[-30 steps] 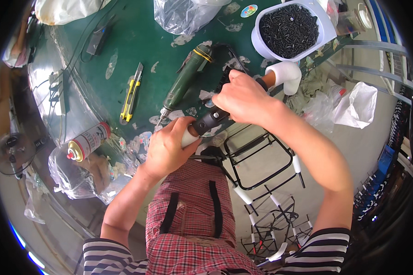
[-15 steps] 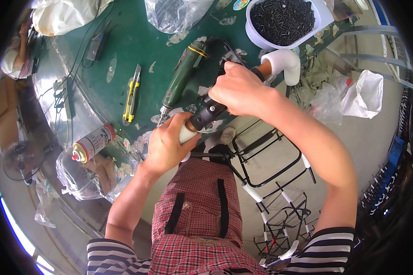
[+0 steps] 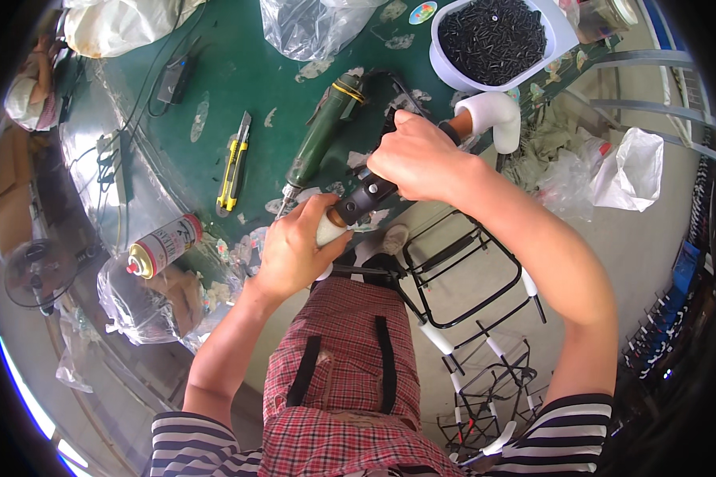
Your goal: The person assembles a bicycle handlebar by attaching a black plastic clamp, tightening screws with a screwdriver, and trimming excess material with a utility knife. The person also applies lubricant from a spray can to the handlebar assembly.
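A tube with a black fitting [image 3: 362, 203] runs slantwise in front of me at the table's near edge. My left hand [image 3: 298, 245] is closed round its lower end, where a white foam sleeve and a bit of brown tube show. Farther up, my right hand [image 3: 423, 156] is wrapped over the black part, hiding much of it. Beyond that hand the tube ends in a white foam-covered bend [image 3: 497, 118]. A green electric screwdriver [image 3: 322, 131] lies just beyond the left hand, its bit pointing toward me. To its left lies a yellow utility knife [image 3: 232, 165].
A white tub of black screws [image 3: 493, 40] stands at the far right of the green table [image 3: 239, 71]. A spray can [image 3: 165, 245] lies at the left edge. Black frames with white sleeves [image 3: 469, 278] stand on the floor at right. Another person [image 3: 33, 99] is at far left.
The table and the things on it have shifted slightly in the picture. Both hands keep their hold on the tube.
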A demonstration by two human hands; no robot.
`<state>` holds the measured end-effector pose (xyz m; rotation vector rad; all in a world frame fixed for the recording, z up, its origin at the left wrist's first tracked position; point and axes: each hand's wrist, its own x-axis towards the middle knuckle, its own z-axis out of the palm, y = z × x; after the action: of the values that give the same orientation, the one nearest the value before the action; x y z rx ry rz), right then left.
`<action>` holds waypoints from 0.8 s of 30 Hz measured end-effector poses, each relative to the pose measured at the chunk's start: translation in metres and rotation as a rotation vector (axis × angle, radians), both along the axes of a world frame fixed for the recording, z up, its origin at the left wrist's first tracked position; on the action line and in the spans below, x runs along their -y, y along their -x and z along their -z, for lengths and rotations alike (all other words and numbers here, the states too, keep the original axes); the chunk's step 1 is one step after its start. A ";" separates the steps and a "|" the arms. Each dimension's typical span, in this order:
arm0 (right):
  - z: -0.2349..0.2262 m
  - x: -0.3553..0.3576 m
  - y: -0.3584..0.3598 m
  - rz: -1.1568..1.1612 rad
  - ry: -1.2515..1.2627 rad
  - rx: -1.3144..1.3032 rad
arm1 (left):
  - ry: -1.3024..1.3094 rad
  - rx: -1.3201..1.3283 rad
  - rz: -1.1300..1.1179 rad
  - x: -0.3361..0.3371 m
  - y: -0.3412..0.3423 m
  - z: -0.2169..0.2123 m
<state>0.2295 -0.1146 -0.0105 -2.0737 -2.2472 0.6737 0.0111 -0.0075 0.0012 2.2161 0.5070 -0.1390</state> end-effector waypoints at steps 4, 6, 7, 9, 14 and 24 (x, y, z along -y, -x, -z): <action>0.005 0.009 0.007 0.076 -0.057 0.015 | -0.016 0.008 0.004 0.000 0.001 0.002; 0.017 0.017 0.015 0.128 -0.363 0.076 | -0.019 0.024 0.006 0.001 0.001 0.002; 0.022 0.020 0.016 0.152 -0.515 0.106 | -0.019 0.034 0.006 0.001 0.001 0.002; 0.024 0.022 0.014 0.131 -0.425 0.089 | -0.020 0.035 0.018 0.001 0.001 0.002; -0.002 0.002 -0.002 -0.027 0.036 0.040 | -0.024 0.031 0.012 0.001 0.000 0.003; 0.046 0.029 0.021 0.209 -0.801 0.224 | 0.010 0.000 0.003 0.006 -0.002 -0.001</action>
<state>0.2083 -0.1439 -0.0562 -1.9407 -1.8659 -0.4334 0.0129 -0.0130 0.0021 2.2069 0.5021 -0.1424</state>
